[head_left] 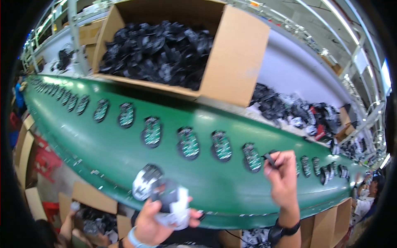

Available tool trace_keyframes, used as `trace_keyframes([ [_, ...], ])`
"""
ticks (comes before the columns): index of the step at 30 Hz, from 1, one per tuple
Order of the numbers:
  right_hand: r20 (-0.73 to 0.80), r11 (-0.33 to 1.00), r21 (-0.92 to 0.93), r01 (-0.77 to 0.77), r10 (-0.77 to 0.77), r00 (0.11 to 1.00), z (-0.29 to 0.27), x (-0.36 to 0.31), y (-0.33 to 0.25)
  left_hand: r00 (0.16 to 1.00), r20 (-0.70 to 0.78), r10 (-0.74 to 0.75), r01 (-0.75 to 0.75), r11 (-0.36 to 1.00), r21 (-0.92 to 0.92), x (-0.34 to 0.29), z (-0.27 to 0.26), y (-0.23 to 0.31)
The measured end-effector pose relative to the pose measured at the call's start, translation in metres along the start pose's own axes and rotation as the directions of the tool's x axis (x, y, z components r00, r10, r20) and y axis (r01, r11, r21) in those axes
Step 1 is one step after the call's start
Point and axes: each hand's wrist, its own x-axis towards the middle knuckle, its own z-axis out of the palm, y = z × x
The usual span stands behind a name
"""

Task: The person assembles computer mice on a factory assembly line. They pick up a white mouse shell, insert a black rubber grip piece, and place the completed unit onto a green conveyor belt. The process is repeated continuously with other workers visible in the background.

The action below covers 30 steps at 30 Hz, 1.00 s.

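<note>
Close to the belt's near edge, my left hand (151, 225) is closed around some blurred black-and-white mouse top shells (171, 202). Another black-and-silver mouse shell (145, 182) is just beyond it, on or just above the green belt (103, 153). Farther right, my right hand (283, 177) pinches a small dark piece (269, 160) between thumb and fingers. That piece is beside a mouse base with a green circuit board (251, 158). More such bases, among them one mouse base (221, 146) near the middle, form a long row along the belt.
Beyond the belt stands a large cardboard box (231, 53) full of black plastic shells (161, 51). Piled parts in bags (297, 109) lie right of it. Cardboard boxes (93, 198) line the near side. Another person's hand (68, 221) is at lower left; a person (372, 190) sits far right.
</note>
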Motion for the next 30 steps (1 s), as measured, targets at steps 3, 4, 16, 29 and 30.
trace_keyframes([
  [3,0.183,0.825,0.545,-0.151,0.059,0.981,0.087,-0.065,-0.012,0.982,-0.120,0.145,-0.126,0.981,0.149,-0.004,0.008,-0.019],
  [4,0.136,0.797,0.586,-0.149,0.084,0.987,0.113,-0.079,-0.009,0.976,-0.127,0.179,-0.156,0.972,0.174,-0.012,0.009,-0.019],
  [16,0.326,0.689,0.600,-0.406,0.254,0.911,0.179,-0.107,-0.009,0.965,-0.191,0.179,-0.161,0.981,0.107,-0.073,-0.009,0.002],
  [29,0.371,0.901,0.367,-0.230,0.086,0.925,0.189,-0.107,-0.006,0.985,-0.031,-0.172,0.173,0.942,0.286,-0.079,-0.017,0.039],
  [30,0.424,0.901,0.370,-0.228,0.054,0.904,0.186,-0.102,-0.004,0.959,-0.106,-0.264,0.284,0.881,0.379,-0.077,-0.007,0.047],
])
